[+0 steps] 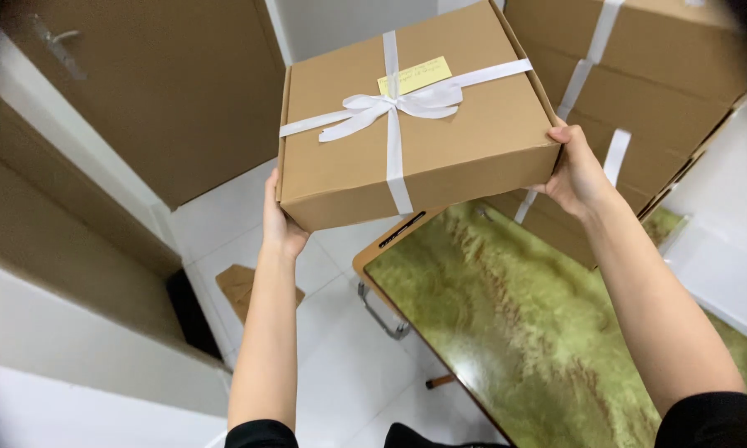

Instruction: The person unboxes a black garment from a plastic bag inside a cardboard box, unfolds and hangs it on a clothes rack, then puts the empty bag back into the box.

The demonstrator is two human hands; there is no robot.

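Cardboard fills the middle of your view — a flat brown box [415, 116] held up in the air between your two hands, above the near corner of the green-patterned counter [539, 332] and clear of it. Your left hand [281, 222] is flattened against the box's left lower corner, palm pressed to the side wall with the fingers hidden behind it. Your right hand [574, 170] cups the right lower corner, thumb lying along the side edge and the rest of the fingers tucked underneath. The box is tilted, its lid facing you. A white ribbon [394, 108] crosses the lid both ways and ties in a bow near the top, and a yellow note [415, 75] sits tucked under it. More ribboned brown boxes [639, 75] are stacked on the counter's far end — just behind your right hand. White floor tiles [340, 365] show below.
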